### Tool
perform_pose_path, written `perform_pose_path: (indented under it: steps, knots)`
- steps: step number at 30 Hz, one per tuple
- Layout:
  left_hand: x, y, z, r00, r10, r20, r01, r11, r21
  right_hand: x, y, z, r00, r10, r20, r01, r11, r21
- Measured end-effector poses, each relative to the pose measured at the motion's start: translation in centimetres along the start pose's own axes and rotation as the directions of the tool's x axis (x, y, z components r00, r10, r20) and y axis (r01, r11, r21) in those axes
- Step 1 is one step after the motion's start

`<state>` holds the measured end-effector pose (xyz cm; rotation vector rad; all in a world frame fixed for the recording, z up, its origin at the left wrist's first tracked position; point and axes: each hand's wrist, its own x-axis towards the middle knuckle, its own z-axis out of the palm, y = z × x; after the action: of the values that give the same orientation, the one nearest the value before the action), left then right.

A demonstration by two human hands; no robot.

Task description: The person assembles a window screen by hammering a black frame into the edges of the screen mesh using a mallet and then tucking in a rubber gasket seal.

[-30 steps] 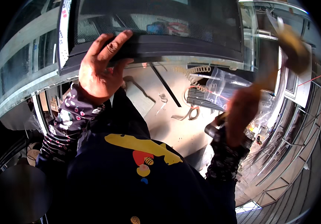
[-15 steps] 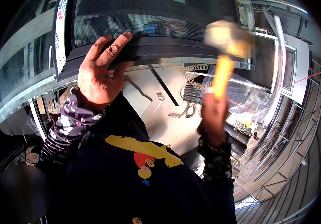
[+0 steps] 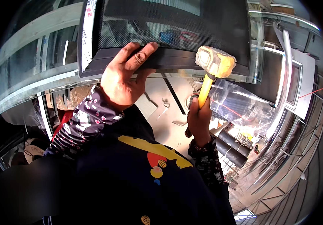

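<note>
A dark frame with mesh [image 3: 131, 37] lies across the work surface in front of me, a white printed strip along its left side. My left hand [image 3: 126, 77] rests on the frame's near bar, fingers spread over its edge and thumb apart. Wrapped round the yellow handle of a mallet [image 3: 216, 62] is my right hand [image 3: 199, 118]. The mallet's worn, yellowish head is over the right part of the near bar; whether it touches the bar I cannot tell.
Glass panels [image 3: 52, 56] extend to the left. On the right stand a white-edged framed panel [image 3: 272, 75] and clear plastic wrapping [image 3: 240, 99]. Black rolls [image 3: 231, 150] lie on the floor below, with long profiles on racks [image 3: 281, 176] at the far right.
The mallet, a blur before, has come down and left toward the near bar with my right hand. My left hand keeps its hold on the frame; the whole view has shifted slightly.
</note>
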<state>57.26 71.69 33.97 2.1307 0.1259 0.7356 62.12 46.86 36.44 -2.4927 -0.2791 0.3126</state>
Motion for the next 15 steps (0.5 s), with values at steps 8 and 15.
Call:
perform_pose_path:
  steps: [8, 15]
  knots:
    - [-0.6, -0.1, -0.9, 0.998, -0.063, 0.028, 0.064, 0.996, -0.054, -0.8, -8.1, -8.5, 0.968, -0.011, -0.249, 0.097, 0.936, 0.338]
    - [0.0, 0.6, -1.3, 0.997, -0.07, 0.02, 0.07, 0.997, -0.014, -1.5, -2.8, 1.8, 0.993, 0.054, 0.106, -0.06, 0.996, 0.059]
